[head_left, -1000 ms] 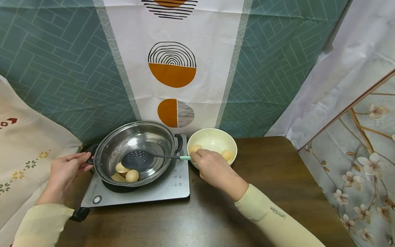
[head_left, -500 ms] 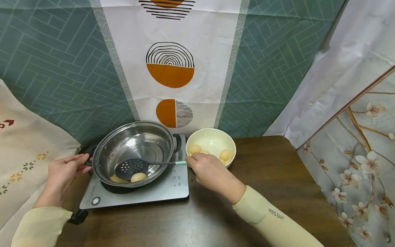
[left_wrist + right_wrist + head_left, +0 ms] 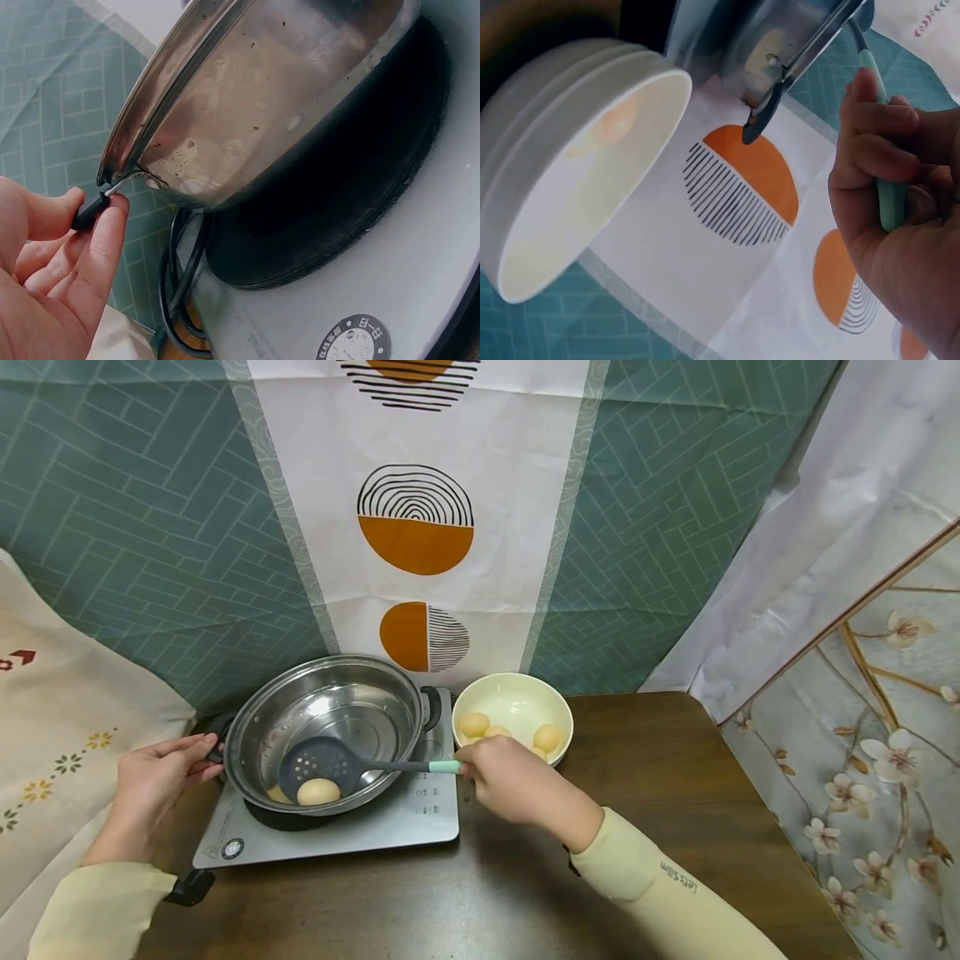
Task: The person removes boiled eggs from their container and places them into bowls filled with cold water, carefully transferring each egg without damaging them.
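A steel pot (image 3: 352, 714) sits on the induction cooker, tilted, with a little liquid at its near-left side. My left hand (image 3: 160, 789) pinches the pot's black side handle (image 3: 91, 211) between thumb and fingers. My right hand (image 3: 513, 781) grips the mint-green end of a slotted skimmer (image 3: 322, 758), whose dark perforated head is low in the pot. A light-brown egg (image 3: 318, 792) lies at the near edge of the skimmer head, against the pot's near wall. In the right wrist view, curled fingers wrap the green handle (image 3: 891, 202).
A cream bowl (image 3: 517, 685) holding several eggs (image 3: 474, 724) stands right of the silver induction cooker (image 3: 375, 832), just beyond my right hand. A black cable (image 3: 171, 277) loops beside the cooker. Patterned cloth (image 3: 412, 435) hangs behind the wooden table (image 3: 637, 752).
The skimmer head has dropped lower in the pot and moved slightly left and nearer. The visible egg shifted; another seen earlier is now hidden. My left hand keeps holding the pot handle.
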A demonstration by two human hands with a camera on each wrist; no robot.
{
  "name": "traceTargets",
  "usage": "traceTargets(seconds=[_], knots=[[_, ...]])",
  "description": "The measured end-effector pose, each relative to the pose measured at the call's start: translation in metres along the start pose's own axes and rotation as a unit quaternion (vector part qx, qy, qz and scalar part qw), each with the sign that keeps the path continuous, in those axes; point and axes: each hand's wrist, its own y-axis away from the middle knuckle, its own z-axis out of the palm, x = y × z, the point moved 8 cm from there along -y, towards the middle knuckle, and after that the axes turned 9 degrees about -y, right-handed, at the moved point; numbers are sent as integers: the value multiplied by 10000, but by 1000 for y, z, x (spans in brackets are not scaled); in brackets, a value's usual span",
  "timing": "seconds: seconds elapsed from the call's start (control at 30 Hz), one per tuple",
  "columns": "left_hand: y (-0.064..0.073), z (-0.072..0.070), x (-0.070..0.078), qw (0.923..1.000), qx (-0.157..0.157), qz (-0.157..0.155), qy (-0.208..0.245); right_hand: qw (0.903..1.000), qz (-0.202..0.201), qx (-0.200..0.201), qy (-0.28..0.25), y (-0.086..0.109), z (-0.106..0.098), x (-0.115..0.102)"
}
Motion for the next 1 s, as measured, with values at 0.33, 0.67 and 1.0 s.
traceTargets(seconds=[0.33, 0.67, 1.0], knots=[[2, 0, 1, 9999, 67, 21, 88, 9856, 751, -208, -1500, 2, 4, 16], [2, 0, 1, 9997, 134, 70, 195, 9614, 1407, -283, -2350, 4, 7, 33], [2, 1, 0, 9996, 134, 66, 239, 9454, 1745, 53, -2752, 7, -2, 47]])
